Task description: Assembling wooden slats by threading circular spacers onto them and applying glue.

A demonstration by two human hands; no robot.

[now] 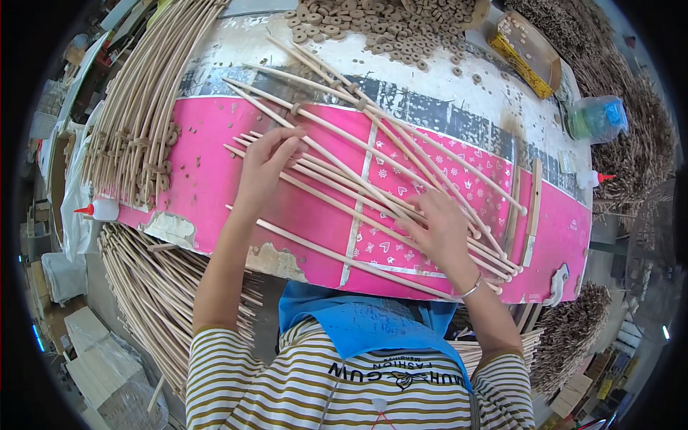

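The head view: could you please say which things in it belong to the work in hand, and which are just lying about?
Likely part of the work:
thin, pale wooden sticks at the left hand and right hand
small, round brown rings, heaped and on some sticks

Apparently just lying about:
translucent green-and-blue plastic container at right
beige cardboard at lower left

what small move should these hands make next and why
Probably have the right hand separate one stick from the close-lying group: its fingers are right at those sticks, several of which show no ring, while wooden rings sit on a few farther sticks. The left hand, near the group's other ends, could perhaps steady it.
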